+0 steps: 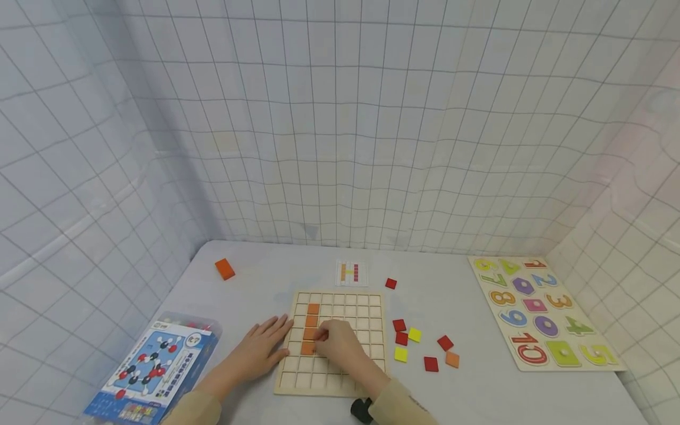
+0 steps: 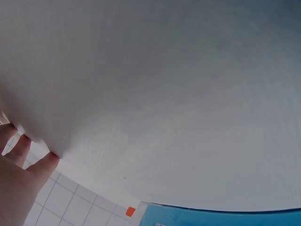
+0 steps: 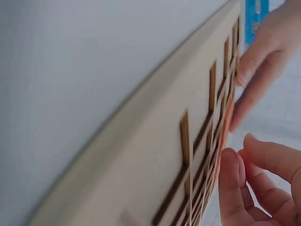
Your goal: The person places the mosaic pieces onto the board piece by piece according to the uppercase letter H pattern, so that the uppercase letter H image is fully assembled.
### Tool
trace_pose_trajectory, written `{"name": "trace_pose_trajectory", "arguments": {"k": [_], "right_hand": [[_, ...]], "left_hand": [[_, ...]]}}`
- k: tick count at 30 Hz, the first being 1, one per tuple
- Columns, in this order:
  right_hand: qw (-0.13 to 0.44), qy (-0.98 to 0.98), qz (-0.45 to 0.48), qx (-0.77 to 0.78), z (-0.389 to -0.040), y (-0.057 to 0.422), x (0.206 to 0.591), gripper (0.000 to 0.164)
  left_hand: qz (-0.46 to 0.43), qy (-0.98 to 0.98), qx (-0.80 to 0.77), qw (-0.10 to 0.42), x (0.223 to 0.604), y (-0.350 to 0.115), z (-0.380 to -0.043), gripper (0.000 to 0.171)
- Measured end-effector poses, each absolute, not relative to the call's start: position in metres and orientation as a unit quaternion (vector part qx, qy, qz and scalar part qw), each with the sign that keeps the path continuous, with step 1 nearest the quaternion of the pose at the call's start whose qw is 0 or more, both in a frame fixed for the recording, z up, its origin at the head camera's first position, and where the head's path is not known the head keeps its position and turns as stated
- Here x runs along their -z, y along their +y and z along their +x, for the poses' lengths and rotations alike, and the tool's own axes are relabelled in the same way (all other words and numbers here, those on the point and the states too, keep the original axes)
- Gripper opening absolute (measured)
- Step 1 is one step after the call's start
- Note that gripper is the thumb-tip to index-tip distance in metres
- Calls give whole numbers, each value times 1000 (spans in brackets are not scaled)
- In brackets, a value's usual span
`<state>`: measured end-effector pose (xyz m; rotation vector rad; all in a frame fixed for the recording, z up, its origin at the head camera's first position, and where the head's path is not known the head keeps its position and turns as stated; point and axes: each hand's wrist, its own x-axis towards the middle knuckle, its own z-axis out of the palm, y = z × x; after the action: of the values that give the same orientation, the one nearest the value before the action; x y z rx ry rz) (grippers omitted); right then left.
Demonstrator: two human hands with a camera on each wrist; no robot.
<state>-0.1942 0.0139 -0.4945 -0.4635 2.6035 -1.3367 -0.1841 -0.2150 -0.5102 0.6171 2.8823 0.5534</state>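
A wooden grid board [image 1: 313,391] lies on the table, with a column of orange square tiles [image 1: 311,320] in its left part. My right hand [image 1: 340,343] is over the board, fingers bent and bunched right at the lower orange tiles. In the right wrist view its thumb [image 3: 230,169] and fingers are close to the orange strip; I cannot tell whether they pinch a tile. My left hand [image 1: 257,351] rests spread beside the board, fingertips at its left edge. In the left wrist view, its fingers [image 2: 44,165] reach along the tabletop.
Red tiles [image 1: 431,364], yellow tiles [image 1: 401,354] and one orange tile [image 1: 452,359] lie right of the board. Behind it is a pattern card [image 1: 352,273]. An orange block [image 1: 225,269] stands back left, a molecule-kit package [image 1: 154,366] front left, a number puzzle [image 1: 542,316] at right.
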Motion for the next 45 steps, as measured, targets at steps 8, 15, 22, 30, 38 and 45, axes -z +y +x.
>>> {"name": "trace_pose_trajectory", "arguments": {"k": [8, 15, 22, 30, 38, 45], "right_hand": [[77, 865, -108, 484, -188, 83, 493, 13], [41, 872, -2, 489, -177, 144, 493, 13], [41, 881, 89, 462, -171, 197, 496, 22], [51, 893, 117, 432, -165, 245, 501, 25], [75, 896, 122, 421, -166, 265, 506, 34], [104, 899, 126, 406, -166, 266, 505, 39]], "left_hand": [[207, 957, -188, 73, 511, -214, -183, 62], [207, 960, -176, 68, 513, -215, -184, 61], [209, 958, -184, 70, 511, -214, -182, 61], [211, 958, -181, 65, 511, -214, -181, 61], [206, 959, -183, 69, 511, -215, -182, 61], [207, 957, -190, 69, 509, -214, -182, 61]]}}
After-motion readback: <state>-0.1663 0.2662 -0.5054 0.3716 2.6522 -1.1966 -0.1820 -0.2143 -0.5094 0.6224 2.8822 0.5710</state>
